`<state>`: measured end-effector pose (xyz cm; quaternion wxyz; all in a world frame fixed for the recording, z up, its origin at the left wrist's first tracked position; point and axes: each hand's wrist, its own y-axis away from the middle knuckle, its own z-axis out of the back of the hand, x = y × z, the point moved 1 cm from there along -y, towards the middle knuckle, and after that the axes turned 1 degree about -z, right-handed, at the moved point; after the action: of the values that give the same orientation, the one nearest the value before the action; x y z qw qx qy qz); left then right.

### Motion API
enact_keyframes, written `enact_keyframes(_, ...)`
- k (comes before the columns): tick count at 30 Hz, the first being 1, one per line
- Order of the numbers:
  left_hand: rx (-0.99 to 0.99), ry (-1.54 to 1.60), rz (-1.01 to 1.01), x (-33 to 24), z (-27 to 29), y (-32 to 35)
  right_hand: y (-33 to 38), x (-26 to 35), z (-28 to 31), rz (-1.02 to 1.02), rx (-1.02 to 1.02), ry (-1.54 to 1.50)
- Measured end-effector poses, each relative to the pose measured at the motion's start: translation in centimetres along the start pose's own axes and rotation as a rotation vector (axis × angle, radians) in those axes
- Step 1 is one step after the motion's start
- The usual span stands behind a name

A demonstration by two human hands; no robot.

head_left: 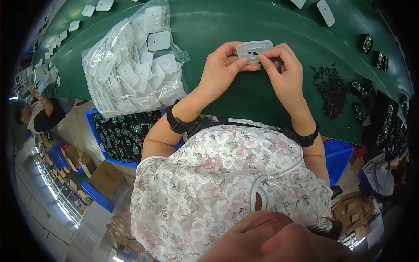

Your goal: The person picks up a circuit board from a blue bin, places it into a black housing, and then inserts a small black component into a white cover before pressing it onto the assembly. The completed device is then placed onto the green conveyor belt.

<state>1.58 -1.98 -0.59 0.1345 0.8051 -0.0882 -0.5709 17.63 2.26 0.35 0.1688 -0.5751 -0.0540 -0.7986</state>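
Observation:
Between both hands, above the green work surface, is a white rectangular plastic cover [261, 45] with rounded corners and a small black part [255, 53] near its middle. My left hand [221, 65] grips the cover's left edge between thumb and fingers. The right hand [284, 67] is closed at the cover's lower right, its thumb tip beside the black part. Whether the right fingers also pinch a small piece is hidden. To the right of this hand lies a heap of small black parts [330, 94]. A clear bag [131, 65] full of similar white covers lies to the left.
Below the bag stands a blue bin [97, 131] of green circuit boards. More black housings with boards [366, 43] lie along the right. White pieces line the far left of the green table [209, 26]. Other people [41, 109] work at both sides.

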Motion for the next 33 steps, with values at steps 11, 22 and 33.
enact_keyframes(11, 0.017, -0.121, -0.337, 1.2, -0.1, 1.0, 0.5, 0.1, -0.3, -0.181, 0.101, -0.152)
enact_keyframes(22, 0.010, 0.027, -0.244, 1.4, -0.3, 1.0, 1.3, 0.6, 0.3, 0.151, -0.144, 0.167)
enact_keyframes(33, 0.162, -0.107, -0.139, 0.9, -0.9, 1.1, 0.9, -1.1, 2.0, -0.323, 0.139, -0.232)
